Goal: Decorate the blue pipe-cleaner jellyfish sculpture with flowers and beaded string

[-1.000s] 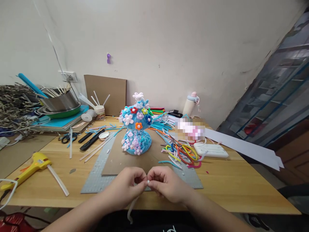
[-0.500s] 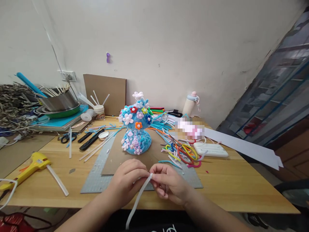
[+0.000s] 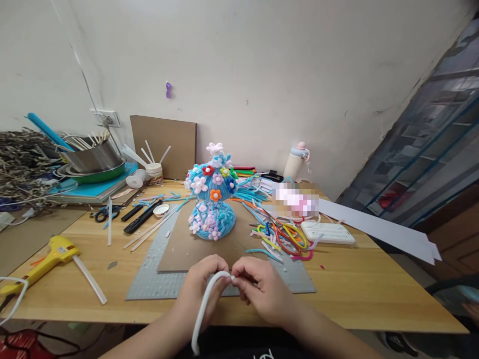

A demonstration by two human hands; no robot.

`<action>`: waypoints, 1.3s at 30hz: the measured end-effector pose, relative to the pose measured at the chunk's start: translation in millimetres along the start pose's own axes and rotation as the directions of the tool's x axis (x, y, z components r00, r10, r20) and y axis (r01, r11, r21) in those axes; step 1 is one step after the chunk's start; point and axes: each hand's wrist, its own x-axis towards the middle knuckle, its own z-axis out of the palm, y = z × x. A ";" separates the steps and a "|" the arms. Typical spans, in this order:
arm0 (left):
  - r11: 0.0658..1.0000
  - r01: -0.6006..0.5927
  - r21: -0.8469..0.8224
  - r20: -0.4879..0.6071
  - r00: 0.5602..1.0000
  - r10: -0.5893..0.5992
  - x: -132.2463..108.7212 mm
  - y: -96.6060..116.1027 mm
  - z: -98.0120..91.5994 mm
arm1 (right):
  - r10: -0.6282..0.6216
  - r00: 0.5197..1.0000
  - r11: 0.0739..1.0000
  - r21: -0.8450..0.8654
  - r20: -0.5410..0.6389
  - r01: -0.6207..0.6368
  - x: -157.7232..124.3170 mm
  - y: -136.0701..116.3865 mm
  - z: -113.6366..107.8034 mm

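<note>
A white pipe cleaner (image 3: 204,309) arches over the fingers of my left hand (image 3: 200,286), its loose end hanging toward my lap. My left hand pinches it close to one tip. The fingertips of my right hand (image 3: 264,289) close on that same tip, where a small bent bit shows. Both hands are above the front of the grey cutting mat (image 3: 144,284). Just beyond them, a blue fuzzy pipe-cleaner model (image 3: 220,219) covered with small coloured flowers stands upright on a cardboard sheet (image 3: 179,257).
A yellow glue gun (image 3: 56,257) with a glue stick lies at left. Scissors (image 3: 288,239) rest among coloured pipe-cleaner scraps, beside a white box-shaped device (image 3: 327,233). Black cutters (image 3: 144,217), a bottle (image 3: 295,162) and a steel pot (image 3: 92,154) stand or lie farther back.
The white pipe cleaner now curves up over my left fingers instead of hanging nearly straight. My hands have turned and lowered slightly, with the right fingers curled more tightly around its tip.
</note>
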 end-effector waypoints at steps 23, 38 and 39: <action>0.581 -0.542 0.607 0.075 0.767 0.638 -15.8 6.9 -14.2 | 0.358 0.848 0.572 0.626 0.391 -0.530 4.6 3.0 9.6; 0.955 0.256 -0.151 0.107 0.965 -0.241 -7.2 0.6 -1.9 | -0.186 0.977 0.905 -0.370 0.105 0.212 -1.2 -2.4 2.3; 0.946 0.267 -0.185 0.115 0.962 -0.249 -5.6 0.8 -2.4 | -0.186 0.976 0.905 -0.368 0.114 0.215 -0.9 -2.7 0.2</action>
